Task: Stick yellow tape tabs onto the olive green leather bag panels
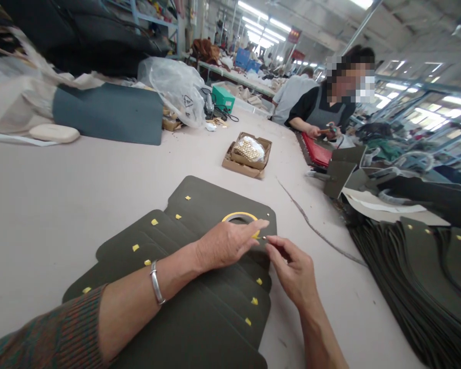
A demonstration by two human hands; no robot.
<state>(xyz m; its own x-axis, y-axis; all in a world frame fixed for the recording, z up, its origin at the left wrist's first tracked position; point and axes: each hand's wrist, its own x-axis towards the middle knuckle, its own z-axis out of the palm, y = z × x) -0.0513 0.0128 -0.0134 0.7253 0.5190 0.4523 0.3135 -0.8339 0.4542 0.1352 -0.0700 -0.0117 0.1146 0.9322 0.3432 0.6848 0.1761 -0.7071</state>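
A dark olive, leather-like panel (200, 302) with notched edges lies flat on the table, dotted with several small yellow tape pieces (154, 222). My left hand (226, 245), with a silver bangle on the wrist, is over the panel's far right part, its fingers closed on a roll of yellow tape (240, 215). My right hand (292, 264) is at the panel's right edge, thumb and index finger pinched beside a tiny shiny stud (264, 238). Whether the fingers grip that stud or a bit of tape is too small to tell. Another stud (268, 214) shows near the far right corner.
Beyond the panel stands a small cardboard box (249, 154) of gold-coloured studs. A stack of dark panels (392, 287) hangs along the right edge. A blue-grey sheet (107, 114) and plastic bag (176, 87) lie at the back left. A co-worker (326, 110) handles a red piece (317, 150).
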